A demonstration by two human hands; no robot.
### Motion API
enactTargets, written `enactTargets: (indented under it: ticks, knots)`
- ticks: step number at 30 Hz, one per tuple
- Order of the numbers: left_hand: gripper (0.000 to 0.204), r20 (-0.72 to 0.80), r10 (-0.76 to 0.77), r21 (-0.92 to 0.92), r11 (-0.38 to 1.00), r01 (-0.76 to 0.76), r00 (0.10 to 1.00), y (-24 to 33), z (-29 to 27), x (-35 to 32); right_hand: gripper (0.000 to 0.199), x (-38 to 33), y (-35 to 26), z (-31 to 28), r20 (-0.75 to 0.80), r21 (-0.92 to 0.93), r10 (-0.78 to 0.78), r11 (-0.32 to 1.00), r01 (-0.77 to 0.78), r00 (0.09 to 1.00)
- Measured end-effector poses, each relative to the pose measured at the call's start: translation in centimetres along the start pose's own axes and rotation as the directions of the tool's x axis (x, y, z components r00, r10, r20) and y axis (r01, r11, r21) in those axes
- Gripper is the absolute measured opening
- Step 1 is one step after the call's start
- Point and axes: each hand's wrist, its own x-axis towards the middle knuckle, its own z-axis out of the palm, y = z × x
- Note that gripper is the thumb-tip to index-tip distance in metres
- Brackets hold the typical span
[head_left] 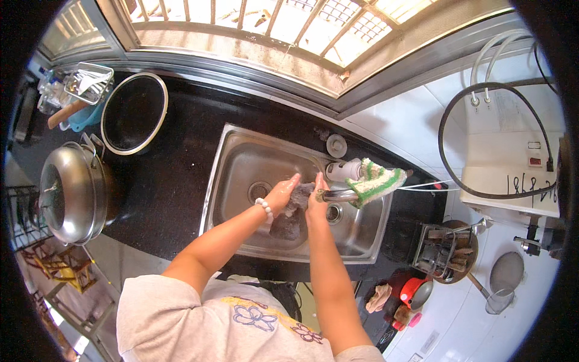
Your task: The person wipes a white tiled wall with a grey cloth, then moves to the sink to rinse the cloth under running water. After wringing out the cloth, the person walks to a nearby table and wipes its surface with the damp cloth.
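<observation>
A wet-looking dark grey cloth (286,226) hangs between my hands over the steel double sink (241,151). My left hand (281,196), with a white bead bracelet at the wrist, is closed on the cloth's left side. On its right side my right hand (316,202) grips it too, close to the mouth of the metal faucet (341,195). A green and white towel (378,184) is draped over the faucet. The fingertips of both hands point up, and the lower part of the cloth droops toward the basin.
Behind the faucet stand a white bottle (342,170) and a small round lid (336,145). To the left are a large lidded steel pot (69,193) and a round dark tray (134,113). A cutlery rack (440,250) and a red pot (415,292) sit right.
</observation>
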Motion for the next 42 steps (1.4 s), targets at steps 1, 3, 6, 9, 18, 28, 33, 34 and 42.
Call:
enactTargets:
  ticks: [1,3,6,9,18,28,33,34,42]
  knots:
    - [0.049,-0.091,0.02,0.006,1.0,-0.019,0.996,-3.1,-1.7,3.1,0.045,-0.5,0.0,0.4,0.04,-0.093,-0.107,0.989,0.111,0.993]
    - [0.048,-0.04,-0.047,0.057,0.997,0.049,0.998,-0.4,-1.0,1.8,0.042,-1.5,0.9,-0.4,0.116,-0.264,-0.289,0.913,0.31,0.95]
    - [0.048,-0.061,0.054,-0.014,0.998,-0.055,0.997,-2.2,-1.3,2.8,0.037,-5.1,-0.3,0.6,0.431,-0.579,-0.483,0.5,0.644,0.762]
    - [0.048,-0.015,0.132,-0.092,0.987,-0.133,0.991,-3.9,0.1,2.2,0.045,-1.0,0.3,0.1,0.193,-0.589,-0.435,0.666,0.458,0.88]
    - [0.039,0.023,0.049,0.16,0.986,-0.052,0.999,-3.0,0.6,2.2,0.045,-2.1,-1.4,0.1,0.03,-0.579,-0.415,0.734,0.354,0.909]
    - [0.046,0.174,-0.107,0.205,0.976,0.07,0.979,0.5,1.7,0.1,0.046,1.2,0.7,-2.6,0.058,-0.585,-0.43,0.717,0.379,0.901]
    - [0.041,0.138,-0.182,-0.17,0.964,0.204,0.974,0.3,-1.3,2.2,0.026,0.3,0.6,-2.9,0.337,-0.315,-0.447,0.776,0.547,0.828]
    - [0.04,0.142,-0.153,-0.108,0.98,0.169,0.978,0.3,-1.8,2.7,0.025,0.0,0.7,-3.3,0.382,-0.358,-0.444,0.738,0.572,0.811]
    - [0.042,0.29,0.188,0.528,0.786,-0.321,0.938,0.7,-2.9,1.1,0.027,-1.1,-2.1,-2.7,0.372,-0.496,-0.161,0.798,0.343,0.914]
